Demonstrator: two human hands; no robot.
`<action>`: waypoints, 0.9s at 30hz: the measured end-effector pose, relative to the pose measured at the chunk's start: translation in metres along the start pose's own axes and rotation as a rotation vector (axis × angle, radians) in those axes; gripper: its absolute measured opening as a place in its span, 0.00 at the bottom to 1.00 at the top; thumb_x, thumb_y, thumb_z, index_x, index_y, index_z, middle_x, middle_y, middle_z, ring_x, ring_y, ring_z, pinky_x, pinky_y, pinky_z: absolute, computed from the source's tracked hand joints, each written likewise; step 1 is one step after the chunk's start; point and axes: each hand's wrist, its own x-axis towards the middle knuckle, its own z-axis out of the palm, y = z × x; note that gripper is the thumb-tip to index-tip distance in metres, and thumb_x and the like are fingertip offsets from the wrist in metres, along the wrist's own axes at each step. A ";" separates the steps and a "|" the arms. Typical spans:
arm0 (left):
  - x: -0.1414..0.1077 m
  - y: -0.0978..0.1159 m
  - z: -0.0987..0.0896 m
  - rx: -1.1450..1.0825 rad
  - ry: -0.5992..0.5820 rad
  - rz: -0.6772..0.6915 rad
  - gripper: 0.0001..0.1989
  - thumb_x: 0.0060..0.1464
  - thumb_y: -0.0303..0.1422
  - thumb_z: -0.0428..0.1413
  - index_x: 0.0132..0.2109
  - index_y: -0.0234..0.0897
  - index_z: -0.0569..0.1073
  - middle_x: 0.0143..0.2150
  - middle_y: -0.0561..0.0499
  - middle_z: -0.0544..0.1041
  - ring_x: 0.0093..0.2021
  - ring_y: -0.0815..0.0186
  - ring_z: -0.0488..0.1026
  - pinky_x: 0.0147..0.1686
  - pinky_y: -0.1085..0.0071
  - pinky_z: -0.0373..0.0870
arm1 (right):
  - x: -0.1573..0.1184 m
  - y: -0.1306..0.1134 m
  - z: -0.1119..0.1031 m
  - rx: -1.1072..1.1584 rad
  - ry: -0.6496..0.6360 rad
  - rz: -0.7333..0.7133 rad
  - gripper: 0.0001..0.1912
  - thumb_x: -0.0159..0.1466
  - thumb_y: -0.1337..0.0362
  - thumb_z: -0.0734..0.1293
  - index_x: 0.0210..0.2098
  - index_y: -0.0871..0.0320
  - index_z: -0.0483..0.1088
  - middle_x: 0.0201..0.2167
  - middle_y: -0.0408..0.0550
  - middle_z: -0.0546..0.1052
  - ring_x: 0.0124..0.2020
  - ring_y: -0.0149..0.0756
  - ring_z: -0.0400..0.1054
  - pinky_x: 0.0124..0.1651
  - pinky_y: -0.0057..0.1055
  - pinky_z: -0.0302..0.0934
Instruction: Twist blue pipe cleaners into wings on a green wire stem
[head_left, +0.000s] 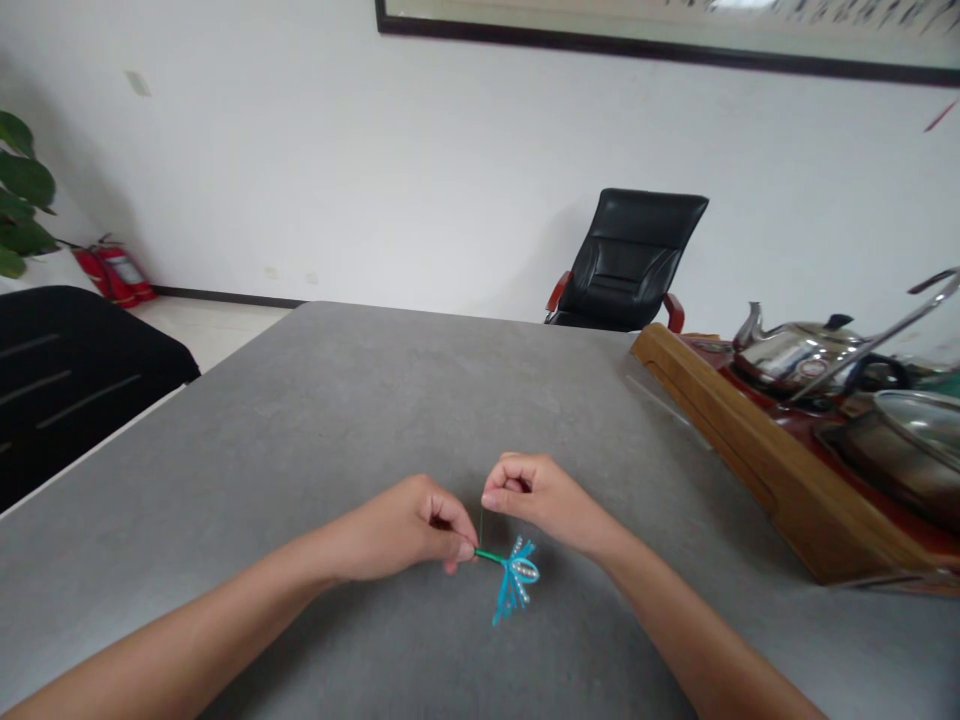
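Note:
A small blue craft flower with rows of pearl-like beads points to the right over the grey table. Its thin green stem is pinched between the thumb and fingers of my left hand. Slightly higher and to the right, my right hand is closed in a pinch on a thin green thread. The thread runs down, fairly straight, to the stem beside my left fingertips. The far end of the stem is hidden in my left fingers.
On the right, a wooden tea tray holds a steel kettle and a glass-lidded pot. A black chair stands beyond the grey table. Another black seat, a plant and red fire extinguishers are at left.

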 end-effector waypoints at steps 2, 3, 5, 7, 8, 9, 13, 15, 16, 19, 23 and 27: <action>0.001 -0.001 0.001 0.048 0.021 -0.004 0.09 0.51 0.33 0.54 0.31 0.34 0.77 0.24 0.55 0.73 0.24 0.73 0.64 0.26 0.78 0.55 | -0.003 -0.012 0.003 -0.130 0.063 -0.054 0.06 0.57 0.65 0.68 0.25 0.60 0.71 0.19 0.36 0.58 0.22 0.25 0.51 0.25 0.24 0.46; 0.001 -0.001 0.002 0.065 0.040 0.001 0.09 0.51 0.32 0.53 0.30 0.33 0.77 0.24 0.55 0.73 0.24 0.73 0.64 0.26 0.78 0.56 | -0.006 -0.018 0.006 -0.201 0.110 -0.084 0.05 0.57 0.66 0.67 0.25 0.60 0.71 0.20 0.37 0.59 0.23 0.26 0.53 0.26 0.24 0.47; 0.002 -0.001 0.001 0.110 0.104 0.015 0.10 0.50 0.30 0.52 0.28 0.33 0.76 0.24 0.55 0.72 0.25 0.72 0.64 0.26 0.78 0.56 | -0.012 -0.032 0.010 -0.326 0.174 -0.125 0.05 0.58 0.68 0.67 0.25 0.59 0.72 0.22 0.38 0.63 0.24 0.26 0.56 0.28 0.25 0.48; 0.003 0.000 -0.001 0.170 0.206 0.021 0.10 0.50 0.30 0.51 0.27 0.33 0.75 0.23 0.55 0.71 0.25 0.72 0.64 0.26 0.77 0.56 | -0.019 -0.042 0.015 -0.425 0.209 -0.151 0.06 0.60 0.68 0.65 0.27 0.57 0.72 0.24 0.39 0.66 0.26 0.27 0.60 0.29 0.25 0.48; 0.003 0.000 -0.002 0.201 0.260 0.020 0.10 0.50 0.31 0.51 0.27 0.33 0.75 0.22 0.56 0.71 0.25 0.71 0.64 0.26 0.77 0.56 | -0.022 -0.045 0.017 -0.468 0.218 -0.163 0.06 0.62 0.67 0.64 0.29 0.57 0.72 0.25 0.40 0.68 0.27 0.27 0.61 0.30 0.26 0.49; 0.003 0.001 -0.004 0.225 0.308 0.019 0.10 0.51 0.31 0.51 0.28 0.33 0.75 0.22 0.55 0.70 0.25 0.71 0.65 0.26 0.77 0.57 | -0.025 -0.048 0.019 -0.505 0.224 -0.173 0.07 0.63 0.66 0.63 0.30 0.57 0.71 0.26 0.41 0.69 0.27 0.28 0.62 0.30 0.26 0.49; 0.004 0.004 -0.011 0.199 0.427 0.036 0.11 0.52 0.34 0.50 0.29 0.33 0.75 0.24 0.54 0.72 0.28 0.69 0.66 0.30 0.75 0.60 | -0.033 -0.051 0.028 -0.563 0.232 -0.193 0.08 0.65 0.67 0.60 0.31 0.57 0.69 0.27 0.41 0.70 0.27 0.29 0.63 0.31 0.26 0.50; 0.003 0.007 -0.015 0.140 0.473 0.045 0.11 0.51 0.35 0.51 0.29 0.34 0.74 0.25 0.54 0.72 0.28 0.69 0.67 0.30 0.75 0.60 | -0.034 -0.050 0.032 -0.550 0.244 -0.172 0.08 0.64 0.69 0.59 0.30 0.57 0.67 0.25 0.41 0.70 0.26 0.29 0.63 0.30 0.26 0.49; 0.002 0.008 -0.016 0.114 0.495 0.048 0.11 0.51 0.36 0.52 0.29 0.34 0.74 0.25 0.54 0.72 0.28 0.69 0.67 0.31 0.75 0.60 | -0.034 -0.049 0.035 -0.540 0.249 -0.154 0.08 0.64 0.69 0.59 0.30 0.57 0.66 0.24 0.40 0.69 0.25 0.28 0.62 0.30 0.26 0.48; 0.000 0.014 -0.019 0.051 0.546 0.054 0.12 0.49 0.38 0.54 0.28 0.33 0.74 0.24 0.54 0.72 0.27 0.69 0.65 0.30 0.75 0.60 | -0.032 -0.044 0.041 -0.463 0.253 -0.087 0.07 0.63 0.70 0.59 0.28 0.57 0.64 0.20 0.38 0.65 0.22 0.27 0.58 0.27 0.26 0.46; -0.003 0.021 -0.019 0.007 0.556 0.024 0.13 0.49 0.39 0.54 0.27 0.33 0.73 0.21 0.56 0.68 0.22 0.73 0.59 0.24 0.76 0.55 | -0.026 -0.031 0.044 -0.210 0.240 0.024 0.10 0.62 0.67 0.59 0.24 0.57 0.62 0.16 0.36 0.58 0.19 0.26 0.52 0.24 0.25 0.42; -0.004 0.024 -0.018 -0.010 0.552 -0.018 0.13 0.50 0.40 0.54 0.28 0.33 0.72 0.18 0.58 0.62 0.19 0.74 0.52 0.21 0.76 0.49 | -0.017 -0.016 0.041 0.062 0.233 0.098 0.10 0.59 0.64 0.61 0.22 0.58 0.61 0.16 0.36 0.55 0.19 0.26 0.49 0.23 0.26 0.41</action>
